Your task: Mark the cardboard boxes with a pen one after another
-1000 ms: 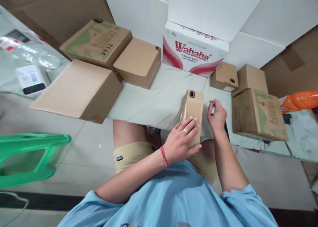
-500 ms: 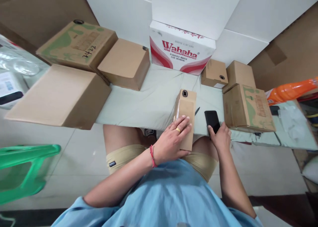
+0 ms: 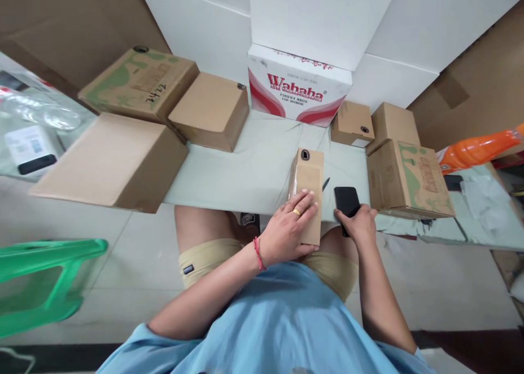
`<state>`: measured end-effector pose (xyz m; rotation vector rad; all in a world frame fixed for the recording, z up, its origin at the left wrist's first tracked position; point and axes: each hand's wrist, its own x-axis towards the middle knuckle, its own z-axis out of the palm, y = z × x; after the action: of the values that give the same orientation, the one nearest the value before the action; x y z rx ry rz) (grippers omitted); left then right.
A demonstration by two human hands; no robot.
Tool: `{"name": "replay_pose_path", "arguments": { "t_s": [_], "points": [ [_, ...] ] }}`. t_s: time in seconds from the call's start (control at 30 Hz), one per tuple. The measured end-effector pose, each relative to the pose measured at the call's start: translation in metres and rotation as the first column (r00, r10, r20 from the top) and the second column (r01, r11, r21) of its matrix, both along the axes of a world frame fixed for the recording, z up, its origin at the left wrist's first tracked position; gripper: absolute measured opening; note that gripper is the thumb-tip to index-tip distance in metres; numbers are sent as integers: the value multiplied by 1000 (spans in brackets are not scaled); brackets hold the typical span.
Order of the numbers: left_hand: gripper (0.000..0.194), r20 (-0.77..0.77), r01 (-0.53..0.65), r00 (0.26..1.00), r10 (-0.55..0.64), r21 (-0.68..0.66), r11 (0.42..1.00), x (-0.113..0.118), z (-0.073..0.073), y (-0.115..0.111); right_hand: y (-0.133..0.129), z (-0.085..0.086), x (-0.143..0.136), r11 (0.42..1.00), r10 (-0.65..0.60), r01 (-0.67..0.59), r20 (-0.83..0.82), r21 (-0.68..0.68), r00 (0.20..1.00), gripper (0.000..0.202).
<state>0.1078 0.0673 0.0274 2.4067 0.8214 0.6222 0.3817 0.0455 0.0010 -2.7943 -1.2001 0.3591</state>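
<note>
A narrow cardboard box (image 3: 310, 169) lies at the table's front edge, jutting over my lap. My left hand (image 3: 292, 221) rests across its top, fingers over the lid and thumb at the near end, holding it. To the right, my right hand (image 3: 360, 225) grips a black smartphone (image 3: 346, 200) by its near end, thumb on its edge; the fingers underneath are partly hidden. Between box and phone, a dark pen (image 3: 326, 183) lies on the cloth, touched by neither hand.
Brown cartons (image 3: 110, 155) stand on the left of the cloth-covered table (image 3: 221, 177). A white Wahaha carton (image 3: 298, 87) is at the back. More cartons (image 3: 409, 172) and an orange bottle (image 3: 475, 150) are on the right. A green stool (image 3: 61, 286) stands at lower left.
My right hand and the phone have shifted slightly left and toward me, and the phone has turned a little. My left hand stays on the box. The view has moved slightly.
</note>
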Motion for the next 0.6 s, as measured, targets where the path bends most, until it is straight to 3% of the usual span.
{"name": "replay_pose_path", "arguments": {
  "t_s": [0.13, 0.23, 0.33, 0.4, 0.5, 0.6],
  "points": [
    [110, -1, 4, 1000, -4, -2, 1000, 1, 0, 2, -7, 11, -5, 999, -12, 14, -38, 49, 999, 86],
    [113, -8, 27, 1000, -27, 3, 1000, 1, -3, 4, -6, 26, -17, 974, 25, -15, -44, 228, 999, 80],
    [124, 42, 50, 998, -51, 28, 998, -2, -6, 5, 4, 50, -36, 872, 117, -91, -25, 480, 993, 74],
    [130, 126, 39, 991, -48, 72, 997, -6, -6, 2, 13, 67, -52, 802, 185, -155, 8, 576, 983, 70],
    [118, 280, -48, 960, 14, 117, 992, -14, -4, -5, 26, 87, -79, 731, 263, -238, 58, 639, 963, 66],
    [97, 386, -181, 913, 134, 87, 980, -25, -5, -16, 36, 96, -105, 717, 294, -278, 85, 640, 952, 66]
  ]
}}
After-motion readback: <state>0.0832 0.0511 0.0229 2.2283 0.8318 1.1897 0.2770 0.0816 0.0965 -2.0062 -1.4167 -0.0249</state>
